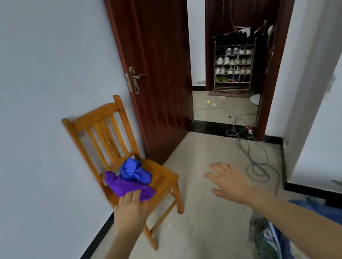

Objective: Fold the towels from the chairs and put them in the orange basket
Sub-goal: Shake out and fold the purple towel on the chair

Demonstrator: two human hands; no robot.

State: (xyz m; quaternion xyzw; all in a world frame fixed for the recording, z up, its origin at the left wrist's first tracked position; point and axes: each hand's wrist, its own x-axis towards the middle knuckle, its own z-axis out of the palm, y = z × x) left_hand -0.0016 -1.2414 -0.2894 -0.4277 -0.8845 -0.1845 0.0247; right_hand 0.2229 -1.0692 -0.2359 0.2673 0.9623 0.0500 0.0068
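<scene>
Barely started: purple towel [127,187] and blue towel [135,171] lie unfolded on the chair [162,179], basket out of view. My left hand [131,206] reaches the purple one, fingers straight; right hand [228,178] spread, holding nothing.

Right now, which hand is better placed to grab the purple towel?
Left. The left hand is at the purple towel on the chair, while the right hand is spread over the floor, apart from the chair.

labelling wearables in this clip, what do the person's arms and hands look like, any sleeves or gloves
Both are bare: no gloves, rings or watch show on the left hand or right hand, and no sleeve is in view up either arm.
</scene>
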